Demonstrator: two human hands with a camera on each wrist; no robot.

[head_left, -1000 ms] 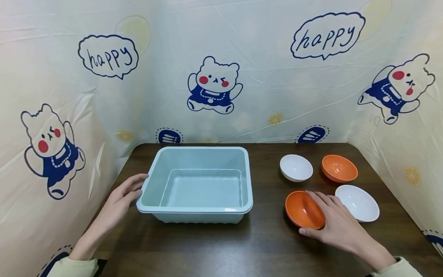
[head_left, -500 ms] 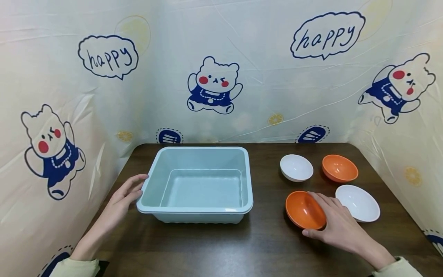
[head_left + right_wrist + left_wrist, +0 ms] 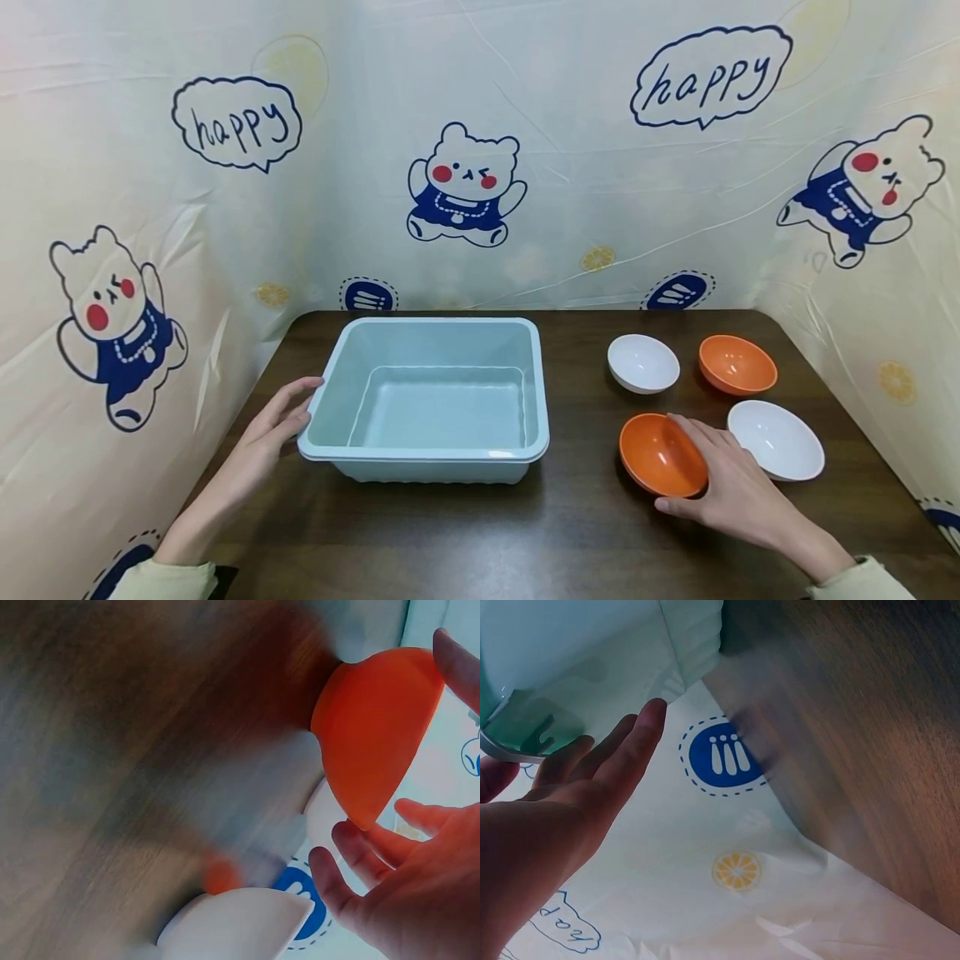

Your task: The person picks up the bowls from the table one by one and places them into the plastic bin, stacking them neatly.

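My left hand (image 3: pixel 273 425) rests its fingers on the left rim of a pale blue plastic tub (image 3: pixel 423 455). Those fingers are extended in the left wrist view, along the tub's outer wall (image 3: pixel 622 652). On the right, my right hand (image 3: pixel 731 492) spans the near orange bowl (image 3: pixel 660 454), thumb at the near rim and fingertips at the right rim. The right wrist view shows this orange bowl (image 3: pixel 379 727) upright on its foot on the table, between thumb and fingers. A white bowl (image 3: pixel 776 442) sits just beyond the right hand, its left edge partly hidden.
Farther back stand a small white bowl (image 3: pixel 642 364) and another orange bowl (image 3: pixel 737 365). All are on a dark wooden table (image 3: pixel 465 533). A printed curtain (image 3: pixel 570 150) with bear drawings encloses the table's back and sides.
My right hand has shifted very slightly right along the near orange bowl, its thumb drawn back a little. The bowls, the tub and my left hand look unmoved.
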